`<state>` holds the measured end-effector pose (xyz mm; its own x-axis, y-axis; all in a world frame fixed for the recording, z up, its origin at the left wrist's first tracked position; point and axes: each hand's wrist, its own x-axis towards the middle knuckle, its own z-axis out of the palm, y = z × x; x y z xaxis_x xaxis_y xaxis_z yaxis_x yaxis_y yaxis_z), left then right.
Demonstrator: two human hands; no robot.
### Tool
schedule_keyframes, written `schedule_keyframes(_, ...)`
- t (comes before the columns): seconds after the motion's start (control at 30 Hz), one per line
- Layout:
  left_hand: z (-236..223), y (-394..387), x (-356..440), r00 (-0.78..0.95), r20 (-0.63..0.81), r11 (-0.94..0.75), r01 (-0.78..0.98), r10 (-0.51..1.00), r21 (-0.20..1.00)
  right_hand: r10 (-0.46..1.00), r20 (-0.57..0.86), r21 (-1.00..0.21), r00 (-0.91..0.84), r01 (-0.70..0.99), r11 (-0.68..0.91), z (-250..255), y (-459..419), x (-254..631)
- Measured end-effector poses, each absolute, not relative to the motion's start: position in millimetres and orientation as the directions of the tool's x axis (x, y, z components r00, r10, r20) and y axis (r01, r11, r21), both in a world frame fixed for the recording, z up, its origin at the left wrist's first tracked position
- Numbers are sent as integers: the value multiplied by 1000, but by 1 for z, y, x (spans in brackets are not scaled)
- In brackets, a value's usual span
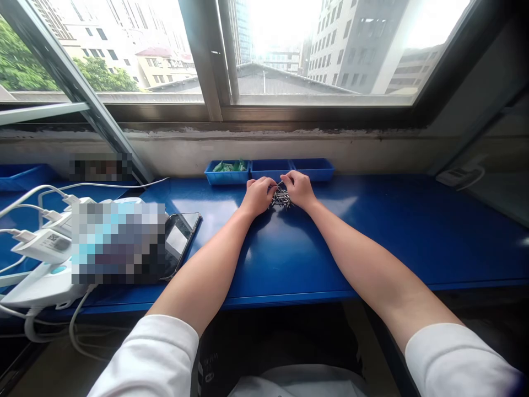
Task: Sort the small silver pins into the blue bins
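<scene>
A small heap of thin, shiny metal pieces, like screws or nails, lies on the blue tabletop. At its left edge is my left hand, fingers curled and closed. Whatever those fingers hold, if anything, is hidden. My right hand is at the heap's right edge, thumb and fingers pinched together. A thin metal piece shows at its fingertips, between the two hands. Just behind the hands stand blue bins; the left bin holds green, crinkled packets.
The middle bin and right bin line the wall under the window. On the left are a white power strip with chargers and cables, a phone and a blurred area. A metal frame post slants down at left.
</scene>
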<state>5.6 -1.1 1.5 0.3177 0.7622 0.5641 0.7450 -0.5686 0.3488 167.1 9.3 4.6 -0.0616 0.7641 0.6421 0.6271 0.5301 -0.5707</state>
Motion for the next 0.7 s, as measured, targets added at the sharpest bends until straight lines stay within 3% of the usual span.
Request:
schedule_keyframes(0.13,1,0,6,272,563,-525,774,780,354,813,581,-661,-49,554,506,4,10,168)
schedule_keyframes(0.4,5,-1,5,209,521,-433,827,828,358,862,495,-841,-112,189,507,3,8,171)
schedule_keyframes(0.57,9,-5,5,212,496,-420,835,842,355,889,447,-868,-103,191,459,6,7,173)
schedule_keyframes(0.7,7,-2,4,177,480,-382,846,859,372,871,491,-821,-5,330,465,7,12,183)
